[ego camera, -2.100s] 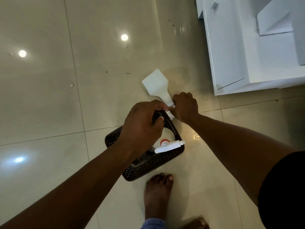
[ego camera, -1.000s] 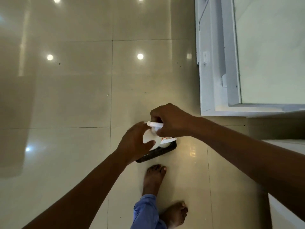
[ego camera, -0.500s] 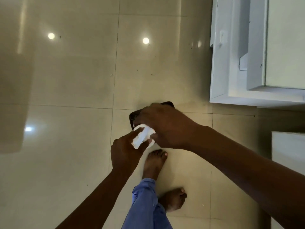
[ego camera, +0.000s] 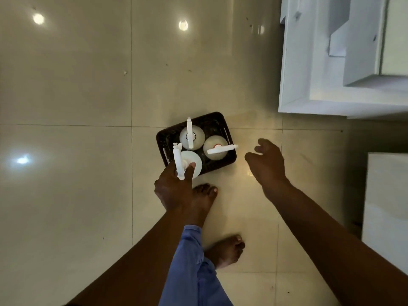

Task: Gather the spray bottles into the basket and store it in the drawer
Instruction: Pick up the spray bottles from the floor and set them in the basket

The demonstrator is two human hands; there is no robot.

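A dark perforated basket (ego camera: 215, 120) sits on the tiled floor below me. Three white spray bottles stand upright in it: one at the back (ego camera: 197, 134), one at the right with a red collar (ego camera: 214, 145), and one at the front left (ego camera: 194, 161). My left hand (ego camera: 174, 191) grips the trigger head of the front-left bottle. My right hand (ego camera: 266, 161) hovers to the right of the basket, fingers spread, holding nothing.
A white cabinet with an open drawer (ego camera: 326, 62) stands at the upper right. Another white unit (ego camera: 386, 206) is at the right edge. My bare feet (ego camera: 205, 195) are on the floor just in front of the basket.
The third bottle has gone from above the basket into its front-left corner. My right hand has let go and moved off to the right. The view has risen.
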